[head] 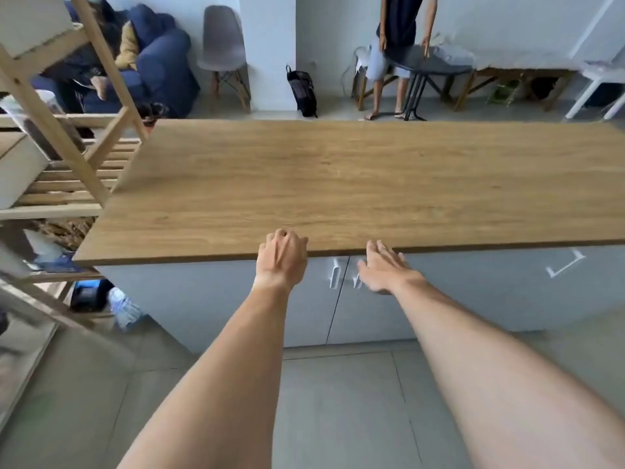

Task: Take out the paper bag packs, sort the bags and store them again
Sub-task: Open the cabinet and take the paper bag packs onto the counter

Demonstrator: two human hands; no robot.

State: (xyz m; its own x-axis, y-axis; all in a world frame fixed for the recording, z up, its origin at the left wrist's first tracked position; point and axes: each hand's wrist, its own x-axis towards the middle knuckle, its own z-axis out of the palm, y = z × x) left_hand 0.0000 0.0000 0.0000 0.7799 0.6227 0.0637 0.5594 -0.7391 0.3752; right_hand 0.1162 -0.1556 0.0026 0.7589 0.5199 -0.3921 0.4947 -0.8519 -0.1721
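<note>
No paper bag packs are visible. A grey cabinet (203, 299) with closed doors stands under a wooden countertop (338, 184). Two white handles sit where the middle doors meet: the left handle (334, 274) shows fully, the right handle (355, 280) is partly behind my fingers. My left hand (282, 257) rests at the countertop's front edge with fingers curled over it, holding nothing. My right hand (385, 267) is spread flat in front of the right door, its thumb next to the right handle, not gripping it.
A wooden shelf rack (67, 157) stands at the left with boxes on it. Another handle (564, 265) sits on a door further right. Behind the counter are a grey chair (223, 49), a black bag (302, 91), a blue sofa and a person standing at a round table (429, 64).
</note>
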